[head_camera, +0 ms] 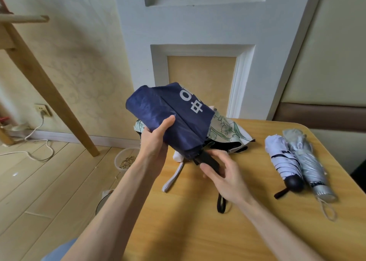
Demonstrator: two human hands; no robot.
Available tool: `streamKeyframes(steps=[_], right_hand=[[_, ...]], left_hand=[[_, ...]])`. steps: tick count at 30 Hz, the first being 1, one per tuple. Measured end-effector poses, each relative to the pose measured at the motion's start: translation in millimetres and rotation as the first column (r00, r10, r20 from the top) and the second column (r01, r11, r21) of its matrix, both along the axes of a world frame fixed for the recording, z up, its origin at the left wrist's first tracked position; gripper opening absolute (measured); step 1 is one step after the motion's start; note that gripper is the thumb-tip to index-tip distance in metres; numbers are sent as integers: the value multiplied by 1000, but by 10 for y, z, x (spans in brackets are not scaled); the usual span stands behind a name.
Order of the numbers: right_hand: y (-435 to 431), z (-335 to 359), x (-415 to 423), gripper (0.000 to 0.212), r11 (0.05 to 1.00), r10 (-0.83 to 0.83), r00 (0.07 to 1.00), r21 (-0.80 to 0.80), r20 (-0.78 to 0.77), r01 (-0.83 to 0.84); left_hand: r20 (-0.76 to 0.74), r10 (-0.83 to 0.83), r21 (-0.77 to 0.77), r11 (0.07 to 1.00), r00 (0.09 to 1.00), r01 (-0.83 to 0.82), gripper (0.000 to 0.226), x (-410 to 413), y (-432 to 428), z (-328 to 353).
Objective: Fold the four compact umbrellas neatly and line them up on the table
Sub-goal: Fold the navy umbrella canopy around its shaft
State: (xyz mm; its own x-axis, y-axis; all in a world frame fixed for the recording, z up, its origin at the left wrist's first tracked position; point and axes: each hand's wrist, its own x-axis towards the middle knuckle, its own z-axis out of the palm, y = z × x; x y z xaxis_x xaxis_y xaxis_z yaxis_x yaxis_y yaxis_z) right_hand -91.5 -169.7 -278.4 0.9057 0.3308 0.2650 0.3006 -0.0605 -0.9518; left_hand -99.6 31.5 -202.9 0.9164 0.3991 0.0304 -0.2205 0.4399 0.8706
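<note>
I hold a navy blue umbrella (174,114) with white lettering above the wooden table (198,231), its canopy gathered and pointing up and away. My left hand (156,140) grips the canopy from the left, thumb across the cloth. My right hand (223,171) holds its black handle (208,159). Behind it on the table lies a cream umbrella with a green print (227,132), loose and unfolded, with a white handle and strap (174,173). At the right lie two folded umbrellas side by side: a white one with dark stripes (285,159) and a silver one (311,163).
The table's left edge runs close under my left arm. On the floor beside it stand a clear bowl of grain (126,159) and a round container (105,199). A wooden frame leg (49,86) slants at the left; a white cable (35,142) trails over the floorboards.
</note>
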Motion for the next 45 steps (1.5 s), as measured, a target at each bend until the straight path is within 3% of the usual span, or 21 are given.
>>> streamKeyframes(steps=[6, 9, 11, 13, 18, 21, 25, 27, 29, 31, 33, 36, 41, 43, 45], right_hand=[[-385, 104, -53, 22, 992, 89, 995, -89, -49, -93], [-668, 132, -153, 33, 974, 167, 980, -135, -110, -182], [-791, 135, -241, 37, 972, 188, 967, -112, -173, -209], [-830, 84, -324, 27, 987, 145, 971, -42, -191, -156], [-770, -111, -442, 23, 998, 19, 1000, -52, 3, -19], [-780, -95, -418, 21, 996, 83, 992, -21, -94, -85], [-828, -5, -375, 35, 980, 187, 951, -13, -245, -196], [-821, -3, -352, 36, 981, 178, 943, -19, -283, -191], [-806, -82, -339, 28, 985, 73, 985, -141, -155, -95], [-788, -194, -356, 44, 971, -3, 1000, -239, 18, 7], [-756, -263, -369, 35, 977, -26, 992, -208, 127, 52], [-732, -185, -350, 24, 992, 27, 999, -126, 47, -21], [-814, -94, -328, 35, 969, 192, 976, -137, -101, -205], [-806, -77, -341, 23, 967, 167, 985, -189, -51, -173], [-776, -100, -367, 27, 975, 89, 996, -205, 19, -84]], left_hand=[[92, -168, -42, 984, 982, 172, 44, -75, -185, -30], [67, -234, -77, 968, 970, 239, 43, -177, -363, -30], [45, -255, -79, 963, 966, 258, 47, -223, -457, -78], [10, -226, -85, 970, 974, 226, 49, -232, -534, -152], [-29, -181, -176, 969, 983, 174, 55, -233, -630, -262], [-20, -194, -260, 948, 981, 182, 54, -237, -595, -273], [-22, -191, -294, 939, 981, 177, 50, -244, -584, -225], [-55, -155, -284, 950, 986, 133, 49, -237, -594, -216], [-101, -93, -253, 965, 991, 65, 50, -222, -608, -245], [-127, -43, -238, 971, 991, 12, 53, -209, -627, -279], [-125, -26, -235, 972, 992, -4, 55, -209, -633, -289], [-87, -42, -220, 975, 995, 22, 59, -221, -622, -276], [-16, -74, -168, 983, 997, 70, 52, -218, -598, -272], [6, -13, -74, 997, 1000, 13, 58, -202, -615, -294], [14, 62, 8, 998, 998, -62, 66, -202, -644, -316]])
